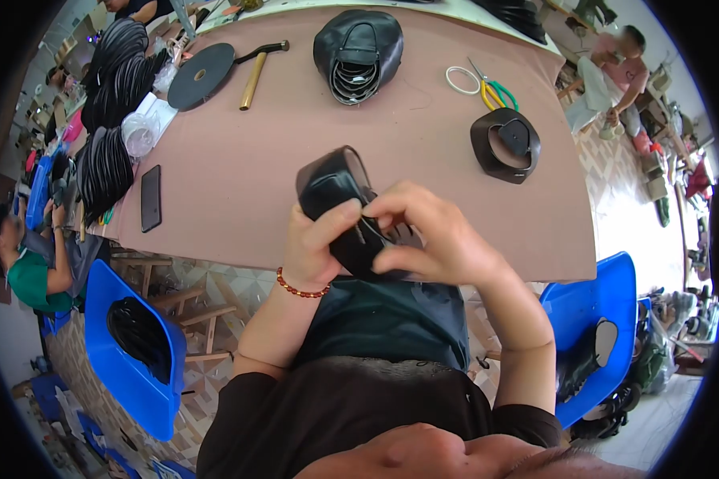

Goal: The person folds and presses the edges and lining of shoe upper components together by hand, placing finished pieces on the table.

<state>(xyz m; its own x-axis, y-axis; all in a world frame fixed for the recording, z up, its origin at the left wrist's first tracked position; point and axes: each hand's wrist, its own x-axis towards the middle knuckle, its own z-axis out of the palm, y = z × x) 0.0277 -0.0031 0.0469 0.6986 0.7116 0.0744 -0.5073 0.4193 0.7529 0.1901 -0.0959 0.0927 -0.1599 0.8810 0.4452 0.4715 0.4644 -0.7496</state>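
My left hand (318,239) is closed around a black leather shoe upper (331,185), held over the table's near edge with its rounded end pointing away from me. At the upper's near part, the bent fingers and thumb of my right hand (427,231) grip its edge; what lies between the fingertips is partly hidden. Another black upper (487,160) lies on the table to the right. Beyond it are scissors (497,94) with yellow and green handles and a white ring (462,80). A nested stack of black uppers (359,56) sits at the far middle.
A hammer (253,80), a black tape roll (202,76) and a phone (151,198) lie on the left of the table (232,176). Blue bins (136,351) flank me; the right bin (595,303) holds black pieces. Co-workers sit at left (44,279) and right (625,72).
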